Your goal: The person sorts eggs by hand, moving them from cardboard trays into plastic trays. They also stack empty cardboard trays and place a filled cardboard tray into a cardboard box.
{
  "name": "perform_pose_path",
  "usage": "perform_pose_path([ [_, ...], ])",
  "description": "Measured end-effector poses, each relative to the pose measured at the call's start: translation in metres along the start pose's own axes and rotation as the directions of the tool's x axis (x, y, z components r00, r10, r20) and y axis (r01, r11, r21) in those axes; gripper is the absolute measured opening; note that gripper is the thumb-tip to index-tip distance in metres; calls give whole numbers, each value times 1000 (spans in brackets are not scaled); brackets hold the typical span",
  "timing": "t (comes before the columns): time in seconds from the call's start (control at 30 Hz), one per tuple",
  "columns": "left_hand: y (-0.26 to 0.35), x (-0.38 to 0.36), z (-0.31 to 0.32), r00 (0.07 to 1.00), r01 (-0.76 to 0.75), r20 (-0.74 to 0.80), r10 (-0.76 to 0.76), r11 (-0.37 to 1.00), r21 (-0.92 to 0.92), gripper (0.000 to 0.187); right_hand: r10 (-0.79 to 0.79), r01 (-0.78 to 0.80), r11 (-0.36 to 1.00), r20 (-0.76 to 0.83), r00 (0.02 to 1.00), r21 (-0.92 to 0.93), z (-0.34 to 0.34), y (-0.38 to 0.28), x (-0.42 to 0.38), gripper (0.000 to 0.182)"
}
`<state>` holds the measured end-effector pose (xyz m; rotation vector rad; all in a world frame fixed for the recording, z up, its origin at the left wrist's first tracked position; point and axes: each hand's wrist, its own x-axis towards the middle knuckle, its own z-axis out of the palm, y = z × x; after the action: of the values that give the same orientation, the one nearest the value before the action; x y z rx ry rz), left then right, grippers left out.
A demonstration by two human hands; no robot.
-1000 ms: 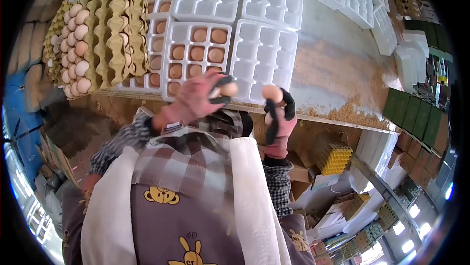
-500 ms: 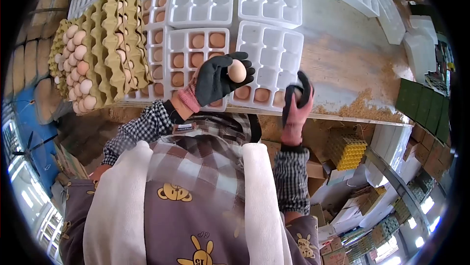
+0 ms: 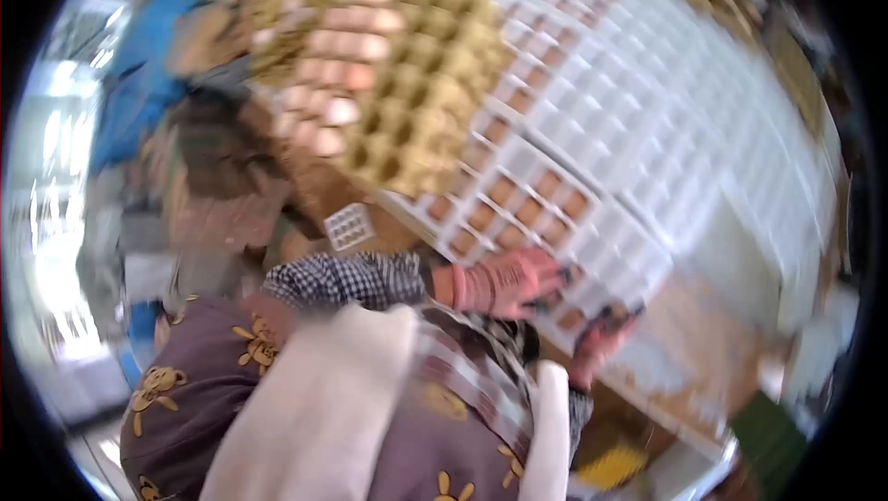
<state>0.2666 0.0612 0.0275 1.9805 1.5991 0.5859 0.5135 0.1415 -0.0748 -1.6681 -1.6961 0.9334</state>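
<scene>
My left hand (image 3: 518, 281), in a pink glove with dark fingers, is turned palm down over the near part of a white foam egg tray (image 3: 622, 265). A brownish egg (image 3: 575, 273) shows at its fingertips, and the fingers look closed about it, though blurred. My right hand (image 3: 603, 339) is at the tray's near right corner; motion smears its fingers and whether it holds anything. Another egg (image 3: 571, 320) sits in the tray between both hands. The neighbouring foam tray (image 3: 507, 168) holds several brown eggs in its cells.
Moulded pulp trays (image 3: 430, 75) stand at the left, with pale eggs (image 3: 347, 48) lined up beside them. More white foam trays (image 3: 647, 85) spread across the back. The wooden table edge (image 3: 647, 404) runs along the front; a yellow stack (image 3: 610, 467) is below.
The view has swung round and blurred. My left hand, earlier palm up with an egg on it, is now palm down at the tray. My right hand stays near the tray's corner.
</scene>
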Motion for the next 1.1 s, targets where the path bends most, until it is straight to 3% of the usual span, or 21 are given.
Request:
perform_pose_path([
  [0.03, 2, -21, -10, 999, 34, 10, -34, 998, -58, 53, -8, 6, 987, 13, 1000, 163, -2, -1, 6, 69],
  [0.1, 3, -67, -76, 999, 53, 11, -52, 974, -223, 48, -209, 201, 941, -2, 978, -273, -15, -17, 18, 67],
  [0.13, 13, -93, -133, 985, 146, -73, -155, 983, -108, 42, -297, 284, 938, -37, 954, -199, -10, -33, 23, 64],
  [0.17, 4, -128, -163, 911, 223, -378, -162, 967, 125, 42, -370, 357, 924, -87, 925, -138, -12, -52, 20, 62],
  [0.2, -23, -167, -165, 640, 371, -615, -460, 886, -278, 47, -180, 181, 982, -13, 984, 61, -5, -91, 14, 58],
  [0.23, -25, -191, -216, 605, 595, -646, -466, 803, -22, 55, -151, 144, 931, -6, 988, 336, 12, -93, 15, 57],
  [0.3, -65, -222, -234, 740, 673, -484, -467, 494, 551, 61, -16, -126, 786, 223, 975, 606, 36, -169, 1, 54],
  [0.43, -97, -247, -245, 815, 577, -364, -450, 581, 574, 63, -464, 205, 844, 481, 744, 496, 92, -313, -47, 52],
  [0.47, -98, -261, -243, 722, 602, -495, -483, 792, 105, 58, -628, 372, 769, 509, 589, 519, 106, -341, -60, 54],
  [0.53, -102, -277, -244, 490, 71, -585, -647, 698, -713, 47, -774, 745, 552, 562, 292, 374, 153, -386, -89, 57],
  [0.6, -105, -284, -262, 477, 9, -526, -704, 603, -798, 47, -753, 915, 366, 632, 184, 169, 185, -395, -104, 58],
  [0.63, -108, -287, -270, 467, -47, -465, -752, 504, -862, 46, -711, 843, 496, 654, 259, 206, 195, -391, -105, 58],
  [0.67, -117, -286, -275, 561, 44, -558, -612, 695, -718, 45, -664, 756, 611, 672, 327, 236, 203, -393, -103, 57],
  [0.73, -119, -249, -276, 773, 374, -585, -246, 921, 108, 49, -575, 376, 818, 587, 571, 436, 188, -390, -89, 45],
  [0.77, -130, -237, -264, 846, 351, -528, -78, 826, 440, 53, -349, -171, 774, 637, 688, 609, 186, -387, -84, 34],
  [0.8, -125, -230, -267, 846, 345, -526, -82, 837, 424, 53, -375, -211, 659, 559, 739, 722, 190, -390, -76, 27],
  [0.9, -123, -217, -291, 936, 339, -291, -199, 738, 584, 59, -319, -421, 685, 764, 560, 594, 183, -402, -65, 32],
  [0.93, -139, -222, -293, 877, 402, -390, -280, 872, 279, 61, -374, -85, 872, 769, 518, 482, 185, -406, -66, 30],
  [0.97, -151, -223, -295, 809, 407, -438, -393, 911, -64, 64, -704, 635, 686, 545, 455, 356, 200, -418, -77, 41],
  [1.03, -153, -213, -299, 812, 390, -504, -293, 916, 95, 54, -595, 842, 533, 672, 441, -80, 214, -423, -92, 46],
  [1.1, -147, -195, -314, 910, 393, -342, -234, 749, 533, 41, -571, 834, 539, 677, 465, -118, 212, -420, -84, 48],
])
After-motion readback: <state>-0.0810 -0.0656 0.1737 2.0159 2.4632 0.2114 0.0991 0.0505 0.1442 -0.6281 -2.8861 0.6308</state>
